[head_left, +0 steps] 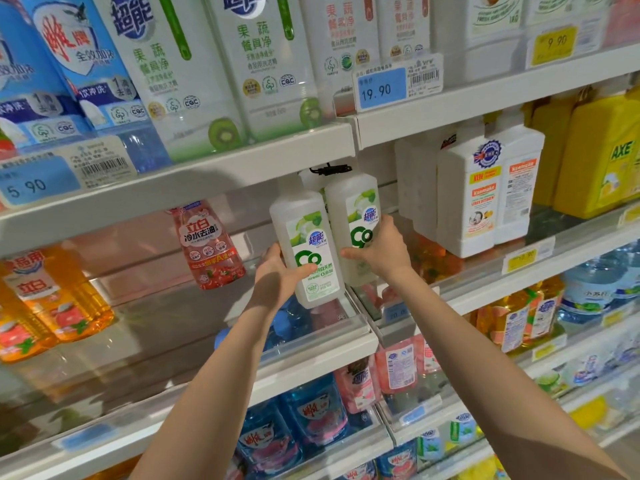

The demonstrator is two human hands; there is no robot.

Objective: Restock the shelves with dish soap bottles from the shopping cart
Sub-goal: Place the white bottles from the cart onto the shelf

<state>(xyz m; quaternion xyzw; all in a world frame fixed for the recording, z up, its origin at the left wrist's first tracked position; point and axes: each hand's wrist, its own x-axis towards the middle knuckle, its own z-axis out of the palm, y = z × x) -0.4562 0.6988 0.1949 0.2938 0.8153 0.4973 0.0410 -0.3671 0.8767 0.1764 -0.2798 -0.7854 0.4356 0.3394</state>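
Note:
Two clear dish soap bottles with green and white labels are held up side by side in front of the middle shelf (349, 327). My left hand (277, 275) grips the left bottle (304, 244) low on its side. My right hand (379, 251) wraps the lower part of the right bottle (353, 220). Both bottles are tilted slightly left, and their tops reach up under the edge of the shelf above. A black clip or tie (329, 169) shows at their tops. The shopping cart is out of view.
A pink soap bottle (207, 244) leans at the back left of the same shelf, orange bottles (52, 296) further left. White bottles (485, 195) and yellow AXE bottles (599, 161) stand to the right. Large bottles fill the shelf above, blue and pink ones the shelves below.

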